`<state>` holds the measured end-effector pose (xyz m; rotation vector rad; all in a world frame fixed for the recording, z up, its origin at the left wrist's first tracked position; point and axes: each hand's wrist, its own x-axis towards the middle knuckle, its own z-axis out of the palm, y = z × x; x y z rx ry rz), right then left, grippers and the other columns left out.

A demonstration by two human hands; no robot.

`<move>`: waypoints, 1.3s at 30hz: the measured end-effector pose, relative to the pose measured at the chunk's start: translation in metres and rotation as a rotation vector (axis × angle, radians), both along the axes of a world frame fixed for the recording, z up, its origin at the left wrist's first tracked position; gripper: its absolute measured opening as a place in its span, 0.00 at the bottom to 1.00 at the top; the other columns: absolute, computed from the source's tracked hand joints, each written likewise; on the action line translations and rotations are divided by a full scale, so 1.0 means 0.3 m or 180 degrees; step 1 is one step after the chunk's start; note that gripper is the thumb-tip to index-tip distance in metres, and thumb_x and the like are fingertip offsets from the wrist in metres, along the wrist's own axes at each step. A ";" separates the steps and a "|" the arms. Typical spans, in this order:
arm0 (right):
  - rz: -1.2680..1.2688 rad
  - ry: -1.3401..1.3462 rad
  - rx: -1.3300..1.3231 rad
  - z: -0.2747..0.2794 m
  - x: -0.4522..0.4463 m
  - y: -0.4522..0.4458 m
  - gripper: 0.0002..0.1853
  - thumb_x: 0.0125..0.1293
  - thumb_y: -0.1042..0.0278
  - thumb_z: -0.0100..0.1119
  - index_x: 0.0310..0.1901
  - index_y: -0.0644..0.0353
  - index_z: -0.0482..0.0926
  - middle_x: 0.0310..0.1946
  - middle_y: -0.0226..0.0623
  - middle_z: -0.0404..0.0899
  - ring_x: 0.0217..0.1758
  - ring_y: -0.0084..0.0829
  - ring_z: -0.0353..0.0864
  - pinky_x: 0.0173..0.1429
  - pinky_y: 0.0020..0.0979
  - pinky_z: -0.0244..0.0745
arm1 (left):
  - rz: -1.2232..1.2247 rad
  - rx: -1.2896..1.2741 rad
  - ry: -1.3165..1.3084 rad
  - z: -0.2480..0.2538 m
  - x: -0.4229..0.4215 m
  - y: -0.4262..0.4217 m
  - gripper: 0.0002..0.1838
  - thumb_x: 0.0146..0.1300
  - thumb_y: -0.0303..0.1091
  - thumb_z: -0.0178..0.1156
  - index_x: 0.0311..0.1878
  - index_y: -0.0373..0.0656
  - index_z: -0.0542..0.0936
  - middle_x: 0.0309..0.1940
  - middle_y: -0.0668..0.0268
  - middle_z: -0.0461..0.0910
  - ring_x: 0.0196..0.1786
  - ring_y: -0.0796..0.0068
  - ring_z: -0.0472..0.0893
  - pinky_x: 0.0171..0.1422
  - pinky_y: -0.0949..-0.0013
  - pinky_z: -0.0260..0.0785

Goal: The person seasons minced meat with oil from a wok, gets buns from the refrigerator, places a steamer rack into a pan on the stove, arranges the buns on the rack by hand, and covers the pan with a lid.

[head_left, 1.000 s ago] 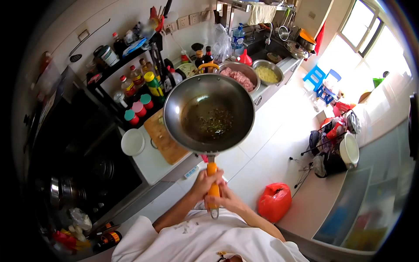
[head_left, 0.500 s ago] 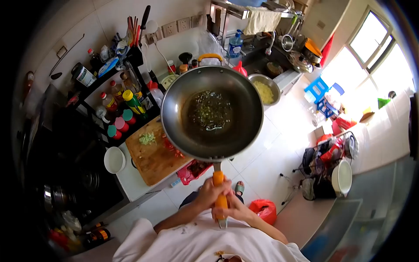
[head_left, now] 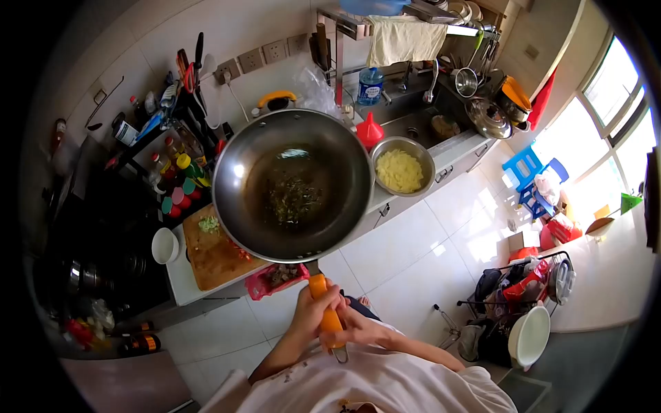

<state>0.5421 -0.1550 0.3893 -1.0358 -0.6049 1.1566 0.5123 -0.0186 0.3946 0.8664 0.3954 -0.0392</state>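
A large wok is held up in front of me by its orange handle, above the counter's edge. My left hand is wrapped round the upper part of the handle. Just below it, my right hand closes round the lower part. Oil and small green bits lie pooled in the wok's bottom. Beyond the far rim, an orange-handled lid shows in part. To the wok's right stands a metal bowl of pale yellow pieces.
A cutting board with chopped green and red bits lies at left, near a white bowl. A pink-red basket sits by the counter edge. Behind are the sink and a red funnel. A rack stands at right.
The wok has shifted left in view with both hands still on its handle. The oil and green bits have slid toward the near side. My view has turned right, showing more sink and bowl.
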 end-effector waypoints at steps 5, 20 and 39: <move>0.0674 0.0524 0.0278 0.017 0.160 -0.048 0.11 0.65 0.66 0.55 0.43 0.65 0.72 0.31 0.34 0.77 0.34 0.26 0.77 0.42 0.25 0.73 | 0.0297 -0.0371 -0.0170 0.060 0.087 -0.052 0.07 0.68 0.33 0.53 0.36 0.44 0.67 0.23 0.71 0.66 0.30 0.78 0.71 0.54 0.61 0.69; 0.1491 0.0346 0.0277 -0.170 0.453 -0.079 0.12 0.65 0.60 0.56 0.40 0.60 0.73 0.34 0.28 0.75 0.42 0.20 0.71 0.48 0.22 0.64 | 0.0872 0.0149 0.0190 -0.115 0.269 -0.144 0.03 0.68 0.28 0.50 0.41 0.44 0.67 0.24 0.72 0.66 0.29 0.78 0.68 0.46 0.64 0.69; 0.2375 0.2415 -0.0018 -0.137 0.876 -0.246 0.09 0.64 0.67 0.56 0.30 0.59 0.69 0.22 0.29 0.70 0.25 0.18 0.69 0.29 0.20 0.62 | 0.2098 0.0856 0.1208 -0.103 0.616 -0.414 0.06 0.64 0.26 0.55 0.40 0.42 0.67 0.24 0.68 0.69 0.25 0.77 0.70 0.37 0.69 0.71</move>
